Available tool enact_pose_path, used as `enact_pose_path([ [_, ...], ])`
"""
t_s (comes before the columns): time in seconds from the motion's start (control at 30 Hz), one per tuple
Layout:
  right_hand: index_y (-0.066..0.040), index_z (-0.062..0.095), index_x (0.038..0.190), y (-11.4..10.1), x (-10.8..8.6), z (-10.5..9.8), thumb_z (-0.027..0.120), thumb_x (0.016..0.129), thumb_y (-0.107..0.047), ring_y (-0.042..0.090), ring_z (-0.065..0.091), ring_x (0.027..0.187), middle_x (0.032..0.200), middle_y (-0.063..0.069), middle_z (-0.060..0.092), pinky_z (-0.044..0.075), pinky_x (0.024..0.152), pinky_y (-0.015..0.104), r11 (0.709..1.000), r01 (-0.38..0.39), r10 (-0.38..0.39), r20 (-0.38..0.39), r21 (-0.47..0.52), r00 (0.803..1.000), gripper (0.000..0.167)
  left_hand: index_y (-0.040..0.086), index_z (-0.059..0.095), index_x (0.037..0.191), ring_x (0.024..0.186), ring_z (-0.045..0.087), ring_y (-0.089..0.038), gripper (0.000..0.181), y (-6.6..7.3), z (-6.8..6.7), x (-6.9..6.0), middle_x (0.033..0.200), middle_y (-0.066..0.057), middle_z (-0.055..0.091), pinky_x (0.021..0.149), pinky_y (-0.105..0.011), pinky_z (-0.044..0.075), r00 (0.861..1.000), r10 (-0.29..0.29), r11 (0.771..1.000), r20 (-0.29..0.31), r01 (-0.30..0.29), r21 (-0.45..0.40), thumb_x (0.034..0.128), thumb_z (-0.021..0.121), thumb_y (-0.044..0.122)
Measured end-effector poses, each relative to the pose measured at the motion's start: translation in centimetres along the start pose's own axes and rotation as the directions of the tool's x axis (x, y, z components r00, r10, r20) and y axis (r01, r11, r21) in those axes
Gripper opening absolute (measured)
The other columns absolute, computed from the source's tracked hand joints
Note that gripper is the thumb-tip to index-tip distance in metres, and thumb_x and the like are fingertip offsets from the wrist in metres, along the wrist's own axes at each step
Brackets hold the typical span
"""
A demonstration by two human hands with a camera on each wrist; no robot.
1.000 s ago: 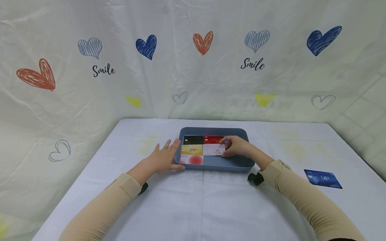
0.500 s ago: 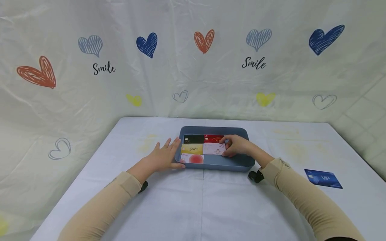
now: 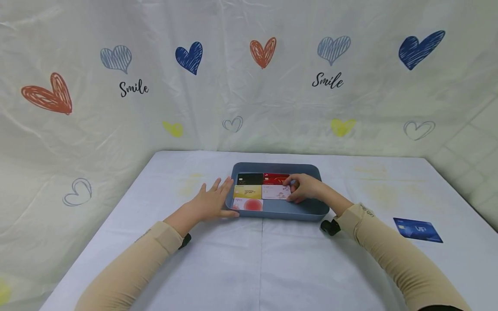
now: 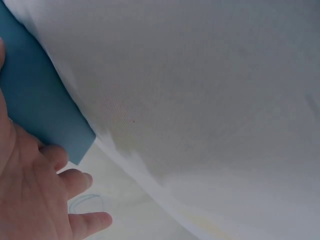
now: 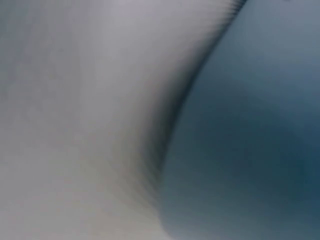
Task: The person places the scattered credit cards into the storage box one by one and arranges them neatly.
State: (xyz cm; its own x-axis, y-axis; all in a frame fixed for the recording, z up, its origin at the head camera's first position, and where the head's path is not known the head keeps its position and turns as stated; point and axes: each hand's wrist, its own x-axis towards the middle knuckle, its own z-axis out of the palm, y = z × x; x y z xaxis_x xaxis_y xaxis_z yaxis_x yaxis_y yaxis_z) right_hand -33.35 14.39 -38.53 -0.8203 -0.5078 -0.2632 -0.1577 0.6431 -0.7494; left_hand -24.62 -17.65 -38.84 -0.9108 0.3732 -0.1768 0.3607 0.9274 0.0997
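A blue-grey tray holds several cards laid flat in rows: a black card, a red card, a gold card, a white floral card and a white card with a red circle. My right hand reaches over the tray's right side, thumb and curled finger gripping the right-hand end of the floral card. Spread, straight fingers of my left hand rest against the tray's left end. In the left wrist view, those fingers lie beside the tray wall. The right wrist view shows only the tray's blurred side.
A blue card lies on the white-covered table, right of the tray and beside my right sleeve. Behind the table hangs a white sheet printed with hearts.
The head view has tilted very slightly. Both hands, the tray and the cards stay where they were.
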Motion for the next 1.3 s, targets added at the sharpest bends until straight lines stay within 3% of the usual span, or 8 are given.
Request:
enact_pose_path([
  [0.43, 0.007, 0.056, 0.130, 0.1, 0.0, -0.1, 0.079, 0.088, -0.001, 0.016, 0.057, 0.070, 0.086, 0.009, 0.053, 0.060, 0.070, 0.028, 1.000, -0.010, 0.010, -0.010, 0.005, 1.000, 0.048, 0.004, 0.009, 0.165, 0.156, 0.008, -0.038, 0.111, 0.2, -0.1, 0.0, 0.171, -0.011, 0.009, 0.117, -0.070, 0.013, 1.000, 0.006, 1.000, -0.009, -0.005, 0.015, 0.0918, 0.063, 0.068],
  [0.73, 0.005, 0.059, 0.132, -0.2, -1.0, -0.4, 0.080, 0.088, -0.004, 0.019, 0.063, 0.075, 0.095, 0.013, 0.058, 0.061, 0.075, 0.031, 1.000, -0.014, 0.014, -0.042, 0.008, 0.999, 0.049, 0.005, 0.009, 0.165, 0.156, 0.008, -0.038, 0.111, 0.1, 0.0, 0.1, 0.171, -0.010, 0.009, 0.117, -0.070, 0.012, 1.000, -0.005, 1.000, -0.001, 0.005, 0.009, 0.0917, 0.063, 0.067],
  [1.07, 0.009, 0.058, 0.133, -0.8, -3.2, -1.7, 0.068, 0.097, -0.003, 0.028, 0.072, 0.084, 0.107, 0.018, 0.063, 0.061, 0.081, 0.041, 0.994, 0.109, -0.106, -0.079, 0.027, 0.991, 0.040, 0.005, 0.008, 0.165, 0.156, 0.007, -0.037, 0.111, 0.1, 0.1, 0.1, 0.171, -0.010, 0.008, 0.117, -0.070, 0.012, 1.000, -0.012, 1.000, -0.002, 0.012, 0.005, 0.0917, 0.063, 0.068],
  [1.3, 0.007, 0.061, 0.131, -0.9, -5.5, -2.5, 0.066, 0.099, -0.007, 0.029, 0.071, 0.086, 0.107, 0.016, 0.067, 0.060, 0.081, 0.043, 0.986, 0.164, -0.167, -0.117, -0.039, 0.979, 0.034, 0.006, 0.007, 0.165, 0.156, 0.007, -0.037, 0.111, 0.0, 0.2, 0.2, 0.172, -0.009, 0.008, 0.117, -0.070, 0.011, 1.000, -0.007, 1.000, -0.008, 0.007, -0.001, 0.0918, 0.063, 0.067],
])
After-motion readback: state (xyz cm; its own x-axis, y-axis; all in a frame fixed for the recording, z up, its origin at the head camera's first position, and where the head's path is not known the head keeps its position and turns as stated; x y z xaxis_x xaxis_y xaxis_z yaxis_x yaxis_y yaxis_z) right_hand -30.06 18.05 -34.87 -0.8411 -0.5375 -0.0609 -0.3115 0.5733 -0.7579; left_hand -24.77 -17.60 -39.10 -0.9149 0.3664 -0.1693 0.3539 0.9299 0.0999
